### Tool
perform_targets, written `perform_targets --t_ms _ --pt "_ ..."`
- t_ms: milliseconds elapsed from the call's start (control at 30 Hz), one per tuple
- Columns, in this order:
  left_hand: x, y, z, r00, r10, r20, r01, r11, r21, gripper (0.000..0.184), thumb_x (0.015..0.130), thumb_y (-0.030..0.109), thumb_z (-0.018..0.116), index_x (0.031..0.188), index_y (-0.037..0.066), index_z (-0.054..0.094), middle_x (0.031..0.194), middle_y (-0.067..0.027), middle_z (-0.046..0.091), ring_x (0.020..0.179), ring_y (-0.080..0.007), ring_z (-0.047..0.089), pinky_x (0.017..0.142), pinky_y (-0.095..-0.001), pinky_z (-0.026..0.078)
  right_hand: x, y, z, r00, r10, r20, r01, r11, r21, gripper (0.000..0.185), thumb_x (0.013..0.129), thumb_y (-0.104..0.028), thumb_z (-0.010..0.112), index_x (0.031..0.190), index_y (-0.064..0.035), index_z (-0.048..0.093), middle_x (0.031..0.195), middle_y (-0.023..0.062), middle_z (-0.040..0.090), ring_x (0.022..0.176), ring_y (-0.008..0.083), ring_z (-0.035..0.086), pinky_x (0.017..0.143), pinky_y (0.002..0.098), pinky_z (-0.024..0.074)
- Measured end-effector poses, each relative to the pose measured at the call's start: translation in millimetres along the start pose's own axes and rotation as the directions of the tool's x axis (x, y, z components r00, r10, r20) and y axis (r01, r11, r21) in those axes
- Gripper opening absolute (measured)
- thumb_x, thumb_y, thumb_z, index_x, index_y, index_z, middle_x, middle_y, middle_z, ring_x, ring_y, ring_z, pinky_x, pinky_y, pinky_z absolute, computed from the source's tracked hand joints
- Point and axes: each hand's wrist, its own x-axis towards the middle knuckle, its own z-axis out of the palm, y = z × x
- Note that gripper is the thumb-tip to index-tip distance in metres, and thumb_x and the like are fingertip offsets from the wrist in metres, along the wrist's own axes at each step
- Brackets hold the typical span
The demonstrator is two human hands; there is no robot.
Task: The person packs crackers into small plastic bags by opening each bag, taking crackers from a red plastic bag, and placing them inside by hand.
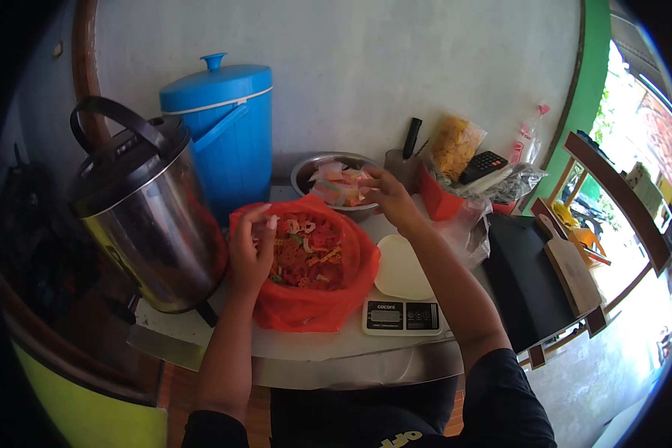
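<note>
My left hand (254, 243) is at the left rim of a red plastic bag (358, 257), its fingers loosely curled and the thumb apart. The bag stands open and holds small dry pieces (310, 254) in red, orange, yellow and green. My right hand (390, 198) reaches over the right edge of a metal bowl (302, 175), fingers spread at several small clear plastic packets (337, 185) inside it; I see no packet clearly gripped. Just right of the bag, below my right forearm, lies a white kitchen scale (402, 317) with a pale plate (402, 269) on top.
A steel pot (145, 231) with a black lid and a blue lidded bucket (231, 142) stand at left. Behind right, a red box (437, 196) sits near a bag of yellow snacks (455, 145) and a calculator (484, 166). A wooden board (571, 272) lies on a black surface (519, 276) at right.
</note>
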Motion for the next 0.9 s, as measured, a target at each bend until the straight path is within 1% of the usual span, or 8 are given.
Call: perform_targets --t_ms 200,300,400,500,600,700,800,900 --pt "-1 -1 -2 1.0 -0.01 0.026 0.009 0.999 0.045 0.023 0.097 0.015 0.057 0.115 0.002 0.06 0.094 -0.0105 0.068 0.082 -0.016 0.067 0.069 -0.0274 0.05 0 14 41 0.791 -0.17 0.587 0.361 0.905 -0.224 0.02 0.085 -0.007 0.064 0.104 -0.0059 0.068 0.104 0.0074 0.068 0.096 0.0183 0.065 0.084 0.0372 0.0507" --pt "-1 -2 -2 1.0 0.002 0.025 -0.004 0.999 0.053 0.021 0.097 0.014 0.055 0.115 0.001 0.06 0.096 -0.012 0.068 0.086 -0.0188 0.068 0.071 -0.0286 0.052 -8 26 64 0.754 -0.221 0.619 0.594 0.633 -0.497 0.027 0.078 -0.007 0.069 0.105 -0.0072 0.068 0.104 0.009 0.067 0.101 0.0255 0.064 0.09 0.0386 0.0505" --pt "-2 -6 -1 1.0 0.008 0.015 -0.009 0.997 0.083 0.021 0.098 0.013 0.054 0.114 0.001 0.059 0.096 -0.0128 0.068 0.089 -0.0202 0.069 0.073 -0.0297 0.052 -20 29 78 0.812 -0.253 0.526 0.583 0.386 -0.715 0.027 0.074 -0.009 0.071 0.102 -0.0093 0.07 0.106 0.0096 0.066 0.105 0.0294 0.062 0.089 0.0391 0.0509" --pt "-2 0 -3 0.999 -0.033 0.023 0.032 0.998 0.045 0.021 0.099 0.014 0.052 0.115 0.001 0.059 0.098 -0.0136 0.068 0.089 -0.0211 0.069 0.074 -0.0307 0.053 -16 23 80 0.825 -0.121 0.552 0.547 0.418 -0.725 0.028 0.074 -0.01 0.071 0.102 -0.0113 0.07 0.109 0.0077 0.064 0.104 0.0267 0.063 0.089 0.0373 0.0513" --pt "-1 -3 -4 1.0 0.006 -0.001 -0.006 0.998 0.066 0.022 0.099 0.013 0.05 0.115 0.001 0.059 0.098 -0.0143 0.067 0.09 -0.0214 0.069 0.074 -0.0313 0.053 -21 7 91 0.866 0.074 0.494 0.463 0.253 -0.85 0.032 0.073 -0.01 0.071 0.105 -0.0138 0.07 0.112 0.0067 0.063 0.101 0.0251 0.063 0.088 0.0367 0.0518" --pt "-1 1 -4 1.0 -0.007 -0.007 0.007 0.998 0.062 0.022 0.1 0.014 0.048 0.115 0.001 0.059 0.098 -0.0144 0.067 0.089 -0.0223 0.069 0.075 -0.0321 0.053 -21 26 108 0.738 -0.34 0.584 0.675 0.377 -0.634 0.034 0.071 -0.013 0.072 0.105 -0.0163 0.07 0.113 0.0057 0.063 0.098 0.0246 0.063 0.087 0.0359 0.0524" --pt "-3 -11 -3 1.0 0.008 -0.025 -0.006 0.996 0.092 0.023 0.101 0.014 0.046 0.116 0.001 0.058 0.097 -0.0144 0.067 0.088 -0.0231 0.068 0.077 -0.0334 0.052 -27 40 122 0.609 -0.497 0.618 0.783 0.248 -0.571 0.026 0.07 -0.022 0.073 0.096 -0.0186 0.072 0.108 0.0063 0.064 0.096 0.0233 0.065 0.08 0.0385 0.0541" --pt "-3 -11 -4 0.999 0.024 -0.048 -0.02 0.996 0.092 0.024 0.101 0.014 0.046 0.117 0.001 0.058 0.096 -0.0142 0.067 0.087 -0.0237 0.068 0.077 -0.0339 0.052 -30 26 108 0.66 -0.326 0.677 0.748 0.2 -0.633 0.034 0.068 -0.017 0.074 0.101 -0.02 0.071 0.109 0.0048 0.064 0.099 0.0256 0.062 0.083 0.0393 0.0524"
